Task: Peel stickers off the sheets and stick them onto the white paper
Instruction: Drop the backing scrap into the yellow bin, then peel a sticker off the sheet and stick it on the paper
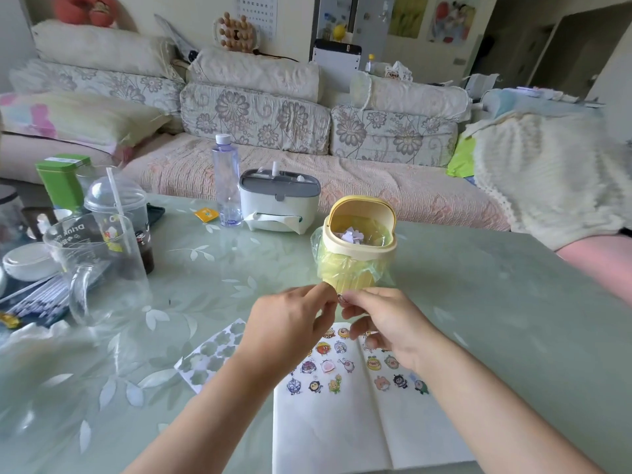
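The white paper (342, 425) lies open at the table's near edge, its upper half covered with several small cartoon stickers (325, 366). To its left lies a sticker sheet (212, 354) with empty flower-shaped cut-outs. My left hand (287, 323) and my right hand (379, 323) meet above the paper's far edge, fingertips pinched together on one tiny sticker (340, 297). Which fingers carry it is hard to tell. The hands hide part of the paper's top rows.
A small yellow bin (355, 248) with its lid up, holding paper scraps, stands just beyond my hands. Behind it are a tissue box (278, 203) and a water bottle (225, 179). A glass jug (99, 268), a lidded cup and clutter fill the left side. A person's arm (595, 265) rests at right.
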Demonstrator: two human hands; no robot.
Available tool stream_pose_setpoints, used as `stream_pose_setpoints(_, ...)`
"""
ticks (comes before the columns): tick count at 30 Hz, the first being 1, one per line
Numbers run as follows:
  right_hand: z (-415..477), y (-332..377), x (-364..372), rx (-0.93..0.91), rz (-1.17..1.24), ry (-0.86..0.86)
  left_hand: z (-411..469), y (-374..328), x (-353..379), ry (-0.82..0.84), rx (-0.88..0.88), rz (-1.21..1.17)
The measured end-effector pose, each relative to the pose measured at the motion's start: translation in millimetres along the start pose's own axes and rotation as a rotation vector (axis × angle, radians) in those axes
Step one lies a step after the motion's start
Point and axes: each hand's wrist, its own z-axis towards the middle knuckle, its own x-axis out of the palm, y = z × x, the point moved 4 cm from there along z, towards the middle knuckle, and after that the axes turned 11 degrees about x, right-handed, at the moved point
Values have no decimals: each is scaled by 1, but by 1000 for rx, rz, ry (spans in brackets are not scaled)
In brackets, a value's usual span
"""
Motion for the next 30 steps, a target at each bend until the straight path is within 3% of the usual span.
stream_pose_setpoints(3, -1, -4, -5, -18, -64, -13, -3, -1, 5, 34, 39, 30)
stream_pose_setpoints(7, -1, -10, -12, -77, -89, -50, -7, 1, 11, 193, -174, -42)
stream_pose_setpoints(10, 0, -12, -18, -106, -55, -46, -13, 0, 22, 374, -420, -305)
stream_pose_setpoints(15, -1, -16, -26, -157, -26, 33, -11, -15, 28, 316, -786, -840)
stream_pose_setpoints(21, -3, -20, -29, -204, -88, 39, -9, -26, 32, 341, -830, -902)
stream_pose_setpoints(26, -6, -23, -37, -264, -150, -72, -10, -28, 33, 254, -910, -929)
stream_pose_setpoints(30, -6, -29, -34, -260, -113, -26, -11, -34, 33, 259, -920, -986)
